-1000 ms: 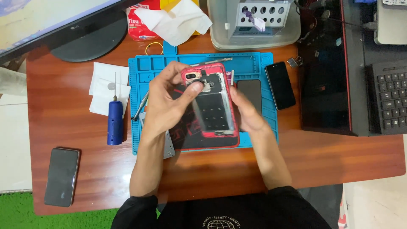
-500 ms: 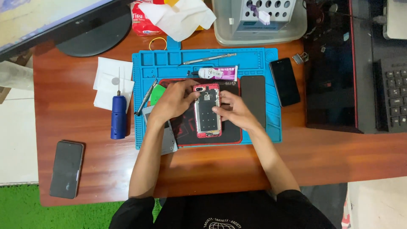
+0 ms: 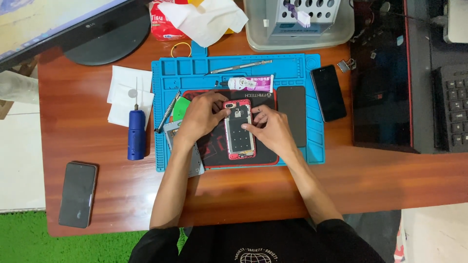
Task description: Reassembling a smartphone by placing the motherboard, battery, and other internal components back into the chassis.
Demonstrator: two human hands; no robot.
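The left hand (image 3: 202,114) lies curled over the upper left edge of an opened red phone (image 3: 239,129), its fingertips pressing at the top corner beside the camera, while the right hand (image 3: 269,127) rests against the phone's right side with fingers bent and tips touching the frame; both hands grip it loosely rather than closing around it. The phone lies face down, its back removed and a dark inner plate showing, on a black mat (image 3: 214,146) that sits in the middle of a larger blue work mat (image 3: 312,146). Under the left wrist a grey phone panel (image 3: 183,141) pokes out at the blue mat's lower left edge. Just above the hands lies a small white tube (image 3: 249,83), and above that a thin metal tool (image 3: 240,66). A dark phone screen (image 3: 291,116) lies just right of the right hand, and another black phone (image 3: 328,92) sits at the blue mat's right edge. To the left, on the wooden tabletop (image 3: 87,122), a blue screwdriver (image 3: 136,132) lies over white paper (image 3: 124,92), and a further black phone (image 3: 77,194) lies near the front left corner.
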